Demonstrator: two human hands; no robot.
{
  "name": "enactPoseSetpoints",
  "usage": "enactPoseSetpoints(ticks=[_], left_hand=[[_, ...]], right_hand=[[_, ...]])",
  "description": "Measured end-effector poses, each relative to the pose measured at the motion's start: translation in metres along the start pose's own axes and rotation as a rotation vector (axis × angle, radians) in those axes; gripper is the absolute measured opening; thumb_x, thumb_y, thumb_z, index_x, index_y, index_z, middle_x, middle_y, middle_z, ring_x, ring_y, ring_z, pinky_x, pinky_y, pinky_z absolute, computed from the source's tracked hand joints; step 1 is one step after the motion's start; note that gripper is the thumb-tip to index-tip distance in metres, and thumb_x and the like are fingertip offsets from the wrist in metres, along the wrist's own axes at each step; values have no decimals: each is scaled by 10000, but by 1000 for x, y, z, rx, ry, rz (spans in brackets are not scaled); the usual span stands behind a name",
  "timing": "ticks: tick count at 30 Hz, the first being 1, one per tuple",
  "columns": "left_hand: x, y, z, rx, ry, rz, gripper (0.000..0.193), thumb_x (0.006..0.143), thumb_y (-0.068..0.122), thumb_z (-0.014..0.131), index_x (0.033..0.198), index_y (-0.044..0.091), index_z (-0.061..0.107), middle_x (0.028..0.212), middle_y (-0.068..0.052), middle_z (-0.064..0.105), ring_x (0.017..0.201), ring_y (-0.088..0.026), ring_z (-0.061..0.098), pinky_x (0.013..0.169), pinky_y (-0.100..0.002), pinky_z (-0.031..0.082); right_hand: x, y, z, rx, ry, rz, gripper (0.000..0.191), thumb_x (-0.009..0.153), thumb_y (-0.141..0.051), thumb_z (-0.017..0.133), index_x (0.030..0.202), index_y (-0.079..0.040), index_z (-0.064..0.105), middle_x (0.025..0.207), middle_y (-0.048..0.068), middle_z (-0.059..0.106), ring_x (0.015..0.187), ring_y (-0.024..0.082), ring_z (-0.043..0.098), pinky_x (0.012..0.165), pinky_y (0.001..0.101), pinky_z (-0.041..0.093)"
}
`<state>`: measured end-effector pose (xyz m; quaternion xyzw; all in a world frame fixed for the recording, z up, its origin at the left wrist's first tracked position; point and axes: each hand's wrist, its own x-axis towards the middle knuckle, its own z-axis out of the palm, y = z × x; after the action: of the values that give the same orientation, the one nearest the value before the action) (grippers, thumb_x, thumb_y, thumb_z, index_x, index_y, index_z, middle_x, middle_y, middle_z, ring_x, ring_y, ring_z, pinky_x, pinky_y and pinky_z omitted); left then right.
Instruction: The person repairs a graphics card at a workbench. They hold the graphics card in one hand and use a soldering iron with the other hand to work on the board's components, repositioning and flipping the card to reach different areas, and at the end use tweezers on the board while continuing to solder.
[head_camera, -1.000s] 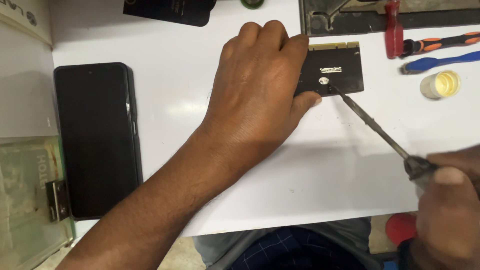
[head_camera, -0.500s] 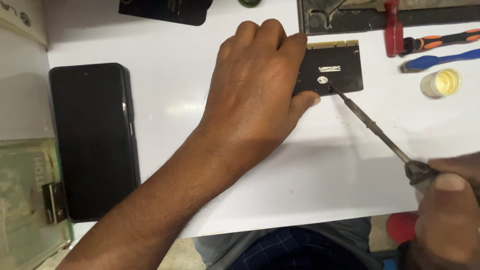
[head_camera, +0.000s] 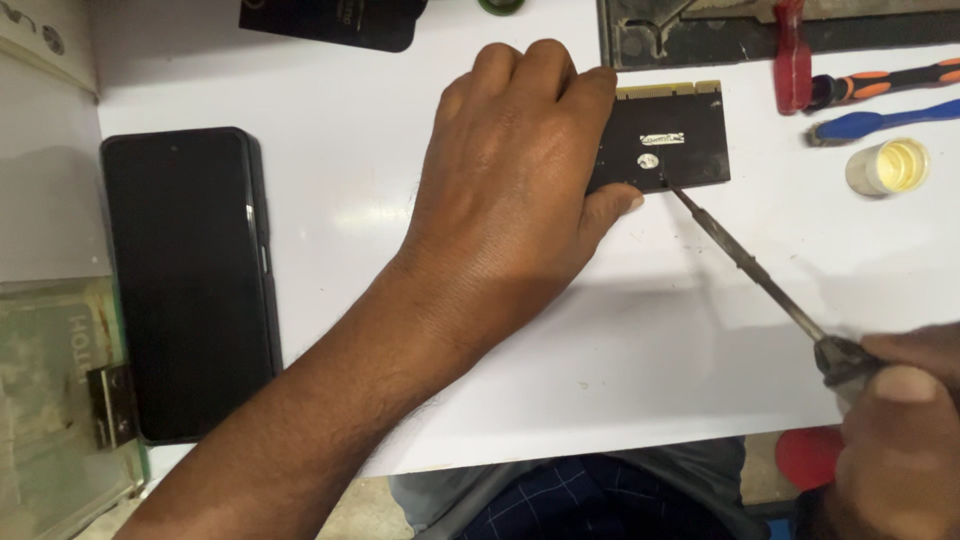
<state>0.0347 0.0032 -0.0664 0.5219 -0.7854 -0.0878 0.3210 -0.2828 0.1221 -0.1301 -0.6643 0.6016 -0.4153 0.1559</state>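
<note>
Head view, looking down on a white table (head_camera: 330, 200). Left hand (head_camera: 510, 190) lies palm-down over the left part of a small black circuit board (head_camera: 675, 145), fingers curled along its far edge and thumb tip against its near edge, pinning it flat. The board sits on the table toward the far right of centre; a row of gold contacts runs along its far edge, and a pale sticker and a small round silver spot show on its exposed face.

Right hand (head_camera: 895, 440), at the near right corner and partly out of frame, is closed around the handle of a slim metal probe (head_camera: 750, 270). The shaft runs diagonally up and left, its tip touching the board at the near edge, just beside the silver spot.

Surroundings: a black phone (head_camera: 185, 280) lies face-up at the left side, well apart from the board. Right of the board are an orange-and-black tool handle (head_camera: 890, 80), a blue-handled tool (head_camera: 880, 120) and a small open pot of yellowish paste (head_camera: 890, 165). A dark metal fixture (head_camera: 690, 35) sits along the far edge, with a red clamp-like piece (head_camera: 793, 55) beside it. A dark flat item (head_camera: 335, 20) lies at the far edge, left of the hand.
</note>
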Motion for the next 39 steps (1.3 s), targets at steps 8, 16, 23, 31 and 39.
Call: enactPoseSetpoints(ticks=[8,16,23,31,39], left_hand=[[1,-1,0,12,0,2,622,732,289,943,1164,-83,697,979,-166,645,930,-250,568,808,-447,480],[0,-1,1,11,14,4,612,720,289,947,1151,-71,702,977,-154,645,925,-249,565,814,-446,482],[0,0,1,13,20,7,618,724,287,949,1159,-76,702,976,-158,650,921,-246,570,815,-443,484],[-1,-1,-1,20,-3,-6,608,711,282,945,1144,-75,713,964,-160,660,912,-254,576,810,-450,485],[-3,2,-8,22,-35,4,538,729,244,920,1102,-84,714,932,-193,649,922,-268,578,806,-480,473]], right_hand=[[0,1,-1,-3,7,-1,123,1172,-71,527,1125,31,578,992,122,619,792,160,607,727,223,470],[-1,2,-2,-5,12,-6,104,1165,-54,528,1117,29,571,995,120,614,797,161,605,730,224,469],[0,4,-4,-8,15,-8,89,1158,-39,529,1110,27,564,997,119,611,802,163,604,733,224,469],[10,6,-2,-9,15,-9,74,1151,-22,531,1101,25,557,1000,117,607,807,165,603,736,225,469],[36,19,-5,-77,-4,-40,61,1144,-5,532,1093,23,550,1003,116,602,813,166,602,739,225,468]])
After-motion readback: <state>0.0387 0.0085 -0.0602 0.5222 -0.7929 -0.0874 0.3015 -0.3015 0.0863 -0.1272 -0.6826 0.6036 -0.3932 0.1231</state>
